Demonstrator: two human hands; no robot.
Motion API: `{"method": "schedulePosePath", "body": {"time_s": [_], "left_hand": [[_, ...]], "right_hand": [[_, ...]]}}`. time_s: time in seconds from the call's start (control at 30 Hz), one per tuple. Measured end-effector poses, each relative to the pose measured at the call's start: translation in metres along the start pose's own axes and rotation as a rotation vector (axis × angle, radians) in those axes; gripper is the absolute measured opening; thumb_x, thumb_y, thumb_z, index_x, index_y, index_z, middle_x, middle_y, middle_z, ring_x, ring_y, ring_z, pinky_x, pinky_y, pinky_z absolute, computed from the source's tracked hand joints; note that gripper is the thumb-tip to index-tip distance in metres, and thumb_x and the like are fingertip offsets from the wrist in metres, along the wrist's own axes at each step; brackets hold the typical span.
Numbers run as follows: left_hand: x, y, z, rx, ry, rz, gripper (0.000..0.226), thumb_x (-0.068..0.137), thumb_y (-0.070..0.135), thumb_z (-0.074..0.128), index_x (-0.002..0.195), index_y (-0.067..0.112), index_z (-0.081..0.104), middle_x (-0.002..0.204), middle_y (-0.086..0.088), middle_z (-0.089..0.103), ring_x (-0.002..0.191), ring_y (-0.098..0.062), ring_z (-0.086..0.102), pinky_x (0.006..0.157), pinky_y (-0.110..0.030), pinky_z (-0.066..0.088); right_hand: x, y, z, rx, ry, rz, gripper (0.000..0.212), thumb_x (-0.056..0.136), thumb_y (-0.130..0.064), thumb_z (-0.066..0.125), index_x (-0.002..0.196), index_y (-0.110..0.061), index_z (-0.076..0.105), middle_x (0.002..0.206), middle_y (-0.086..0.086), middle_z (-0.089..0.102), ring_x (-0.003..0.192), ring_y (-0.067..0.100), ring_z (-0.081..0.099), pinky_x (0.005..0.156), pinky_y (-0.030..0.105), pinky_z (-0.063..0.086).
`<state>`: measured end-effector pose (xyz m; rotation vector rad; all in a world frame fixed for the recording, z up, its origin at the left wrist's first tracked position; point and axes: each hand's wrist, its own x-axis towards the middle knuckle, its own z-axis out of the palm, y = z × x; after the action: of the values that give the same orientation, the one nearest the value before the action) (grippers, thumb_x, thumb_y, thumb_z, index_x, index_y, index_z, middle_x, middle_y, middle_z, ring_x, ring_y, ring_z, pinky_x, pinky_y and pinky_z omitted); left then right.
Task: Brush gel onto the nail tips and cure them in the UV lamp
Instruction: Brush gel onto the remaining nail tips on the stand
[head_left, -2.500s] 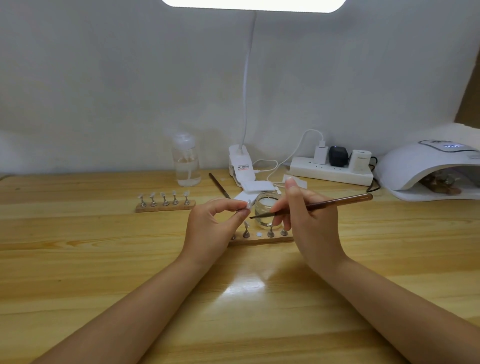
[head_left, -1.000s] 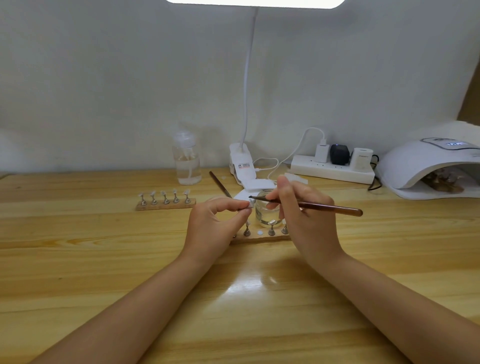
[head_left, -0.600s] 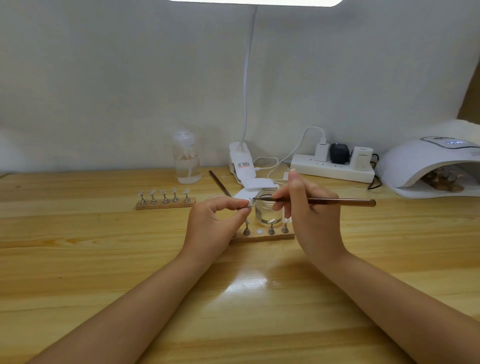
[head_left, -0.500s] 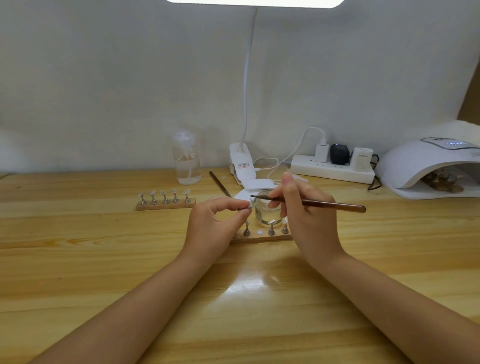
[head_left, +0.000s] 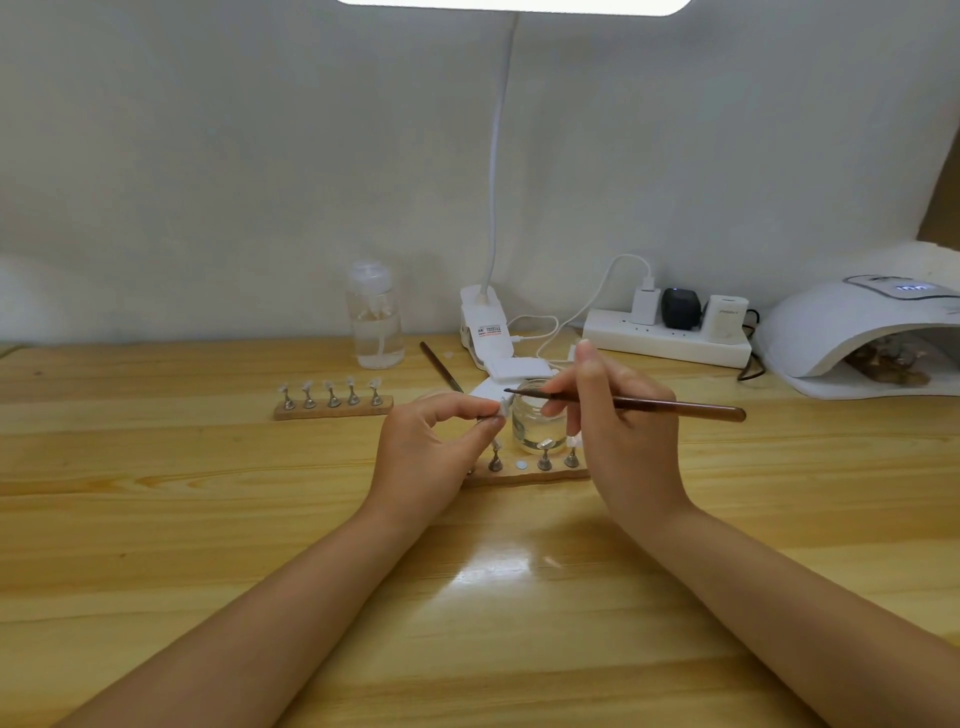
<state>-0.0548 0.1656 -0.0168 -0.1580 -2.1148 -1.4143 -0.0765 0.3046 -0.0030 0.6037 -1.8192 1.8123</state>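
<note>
The setting is a small nail-art workstation on a wooden table (head_left: 156, 519) against a plain white wall. Indicators: a UV lamp (head_left: 857, 332), two holder strips of nail tips (head_left: 332, 400), a clip-on desk lamp (head_left: 485, 332), a power strip (head_left: 667, 338) and a clear pump bottle (head_left: 375, 322).

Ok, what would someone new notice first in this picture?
Centre of the wooden table: the left hand pinches a nail tip while the right hand holds a brush to it, over a glass jar. Far right sits a white UV lamp.
</note>
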Motion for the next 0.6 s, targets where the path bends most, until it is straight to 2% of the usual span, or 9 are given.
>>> {"method": "schedulePosePath", "body": {"time_s": [0.13, 0.37, 0.47, 0.6], "left_hand": [[0.0004, -0.0009, 0.0002, -0.004, 0.010, -0.010, 0.023, 0.073, 0.008, 0.073, 0.072, 0.031, 0.067, 0.078, 0.014, 0.066, 0.079, 0.005, 0.060, 0.075, -0.004, 0.042], [0.0008, -0.0007, 0.0000, 0.001, 0.009, -0.024, 0.023, 0.073, 0.009, 0.073, 0.074, 0.031, 0.067, 0.080, 0.015, 0.066, 0.081, 0.006, 0.060, 0.075, -0.002, 0.041], [0.0005, -0.0007, -0.0001, -0.003, 0.004, -0.018, 0.022, 0.074, 0.009, 0.073, 0.074, 0.031, 0.067, 0.079, 0.015, 0.065, 0.080, 0.009, 0.059, 0.074, -0.001, 0.041], [0.0002, -0.0012, 0.0002, -0.004, 0.009, -0.006, 0.023, 0.073, 0.009, 0.073, 0.073, 0.031, 0.067, 0.078, 0.016, 0.065, 0.079, 0.009, 0.059, 0.074, -0.002, 0.041]], "right_hand": [[-0.0024, 0.0012, 0.0010, -0.023, -0.019, 0.010, 0.034, 0.091, -0.026, 0.047, 0.066, -0.016, 0.067, 0.056, -0.002, 0.063, 0.050, -0.001, 0.055, 0.057, 0.014, 0.043], [-0.0029, -0.0011, -0.0002, 0.041, 0.007, 0.014, 0.042, 0.095, -0.017, 0.046, 0.057, -0.013, 0.065, 0.048, 0.002, 0.059, 0.044, 0.003, 0.052, 0.054, 0.014, 0.042], [-0.0010, -0.0014, -0.0011, 0.044, 0.036, 0.011, 0.040, 0.095, -0.018, 0.045, 0.060, -0.015, 0.065, 0.051, -0.003, 0.060, 0.046, 0.000, 0.052, 0.054, 0.013, 0.042], [-0.0011, 0.0004, 0.0009, -0.031, -0.015, 0.023, 0.034, 0.094, -0.023, 0.046, 0.066, -0.018, 0.066, 0.058, -0.006, 0.064, 0.053, -0.002, 0.056, 0.058, 0.014, 0.044]]}}
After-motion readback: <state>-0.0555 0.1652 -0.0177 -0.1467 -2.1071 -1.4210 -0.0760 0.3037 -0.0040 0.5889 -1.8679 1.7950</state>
